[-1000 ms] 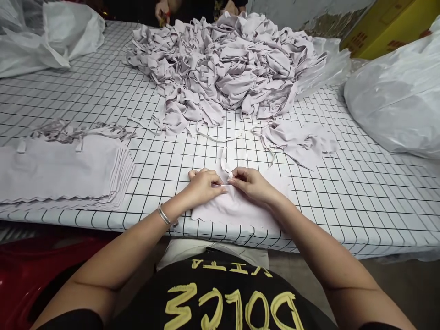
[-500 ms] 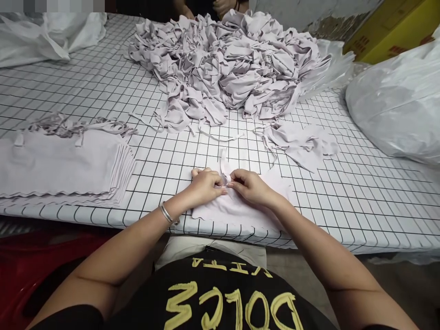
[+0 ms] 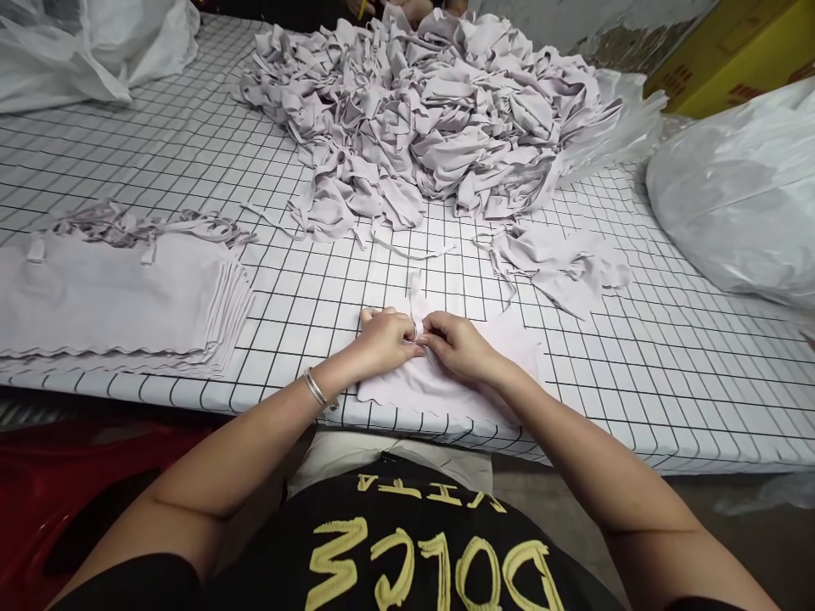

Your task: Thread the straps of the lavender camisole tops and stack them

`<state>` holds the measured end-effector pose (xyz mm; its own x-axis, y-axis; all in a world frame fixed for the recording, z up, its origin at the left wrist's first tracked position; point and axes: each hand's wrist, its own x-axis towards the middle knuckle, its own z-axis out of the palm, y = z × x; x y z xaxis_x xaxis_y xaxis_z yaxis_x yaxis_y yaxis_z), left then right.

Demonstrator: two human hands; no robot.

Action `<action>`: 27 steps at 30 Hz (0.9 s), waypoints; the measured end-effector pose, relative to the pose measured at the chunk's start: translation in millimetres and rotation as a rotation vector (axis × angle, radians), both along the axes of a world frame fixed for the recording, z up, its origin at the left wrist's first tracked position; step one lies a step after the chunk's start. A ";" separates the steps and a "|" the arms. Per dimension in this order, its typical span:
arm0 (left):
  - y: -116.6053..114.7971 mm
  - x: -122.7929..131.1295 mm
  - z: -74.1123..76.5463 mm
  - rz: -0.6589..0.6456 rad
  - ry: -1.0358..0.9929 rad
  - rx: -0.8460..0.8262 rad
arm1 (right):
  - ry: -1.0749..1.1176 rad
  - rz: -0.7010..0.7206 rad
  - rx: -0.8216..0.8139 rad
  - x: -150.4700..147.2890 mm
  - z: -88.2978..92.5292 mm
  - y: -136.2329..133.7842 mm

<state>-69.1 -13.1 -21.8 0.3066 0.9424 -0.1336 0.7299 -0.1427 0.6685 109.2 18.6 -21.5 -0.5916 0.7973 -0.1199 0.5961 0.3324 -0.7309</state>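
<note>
Fingers of both hands sit a little closer together than in the earlier frame, and the strap [image 3: 416, 293] rises straighter beyond them; at the far edge of the table [image 3: 637, 365], a co-worker's hand [image 3: 413, 8] has shifted too. The left hand [image 3: 390, 339] and right hand [image 3: 462, 344] nearly meet at the fingertips, both pinched on the strap, apparently where it joins the cloth. That pale garment [image 3: 446, 390] lies flat at the middle of the table's near edge.

Judging by how things lie, a good many pieces are done: a neat stack [image 3: 115, 297] rests along the near edge toward the left corner, layers fanned slightly, its straps [image 3: 108, 225] bunched on the side away from the person. Far more seems left, since a tangled heap [image 3: 420, 119] fills the middle of the far edge. One crumpled piece [image 3: 553, 259] lies apart, between heap and garment, right of the middle, with a loose tape [image 3: 420, 255] to its left.

Toward the right edge bulges a large plastic bag [image 3: 744, 187]; its contents cannot be made out. Another white bag [image 3: 120, 51] slumps at the far left corner, contents equally unclear. Clear plastic [image 3: 621, 119] lies against the heap's right side. Beyond the far right corner stands a yellow box [image 3: 744, 51], its inside not visible.
</note>
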 end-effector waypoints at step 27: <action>-88.2 -29.3 -6.4 -0.363 0.340 0.331 | 0.384 -0.266 -0.847 -53.0 31.8 144.7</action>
<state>-98.4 -101.3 -28.2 0.6088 0.7933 0.0028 0.7603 -0.5845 0.2834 56.2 163.2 10.2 -0.5228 0.6487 -0.5530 0.2467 -0.5059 -0.8266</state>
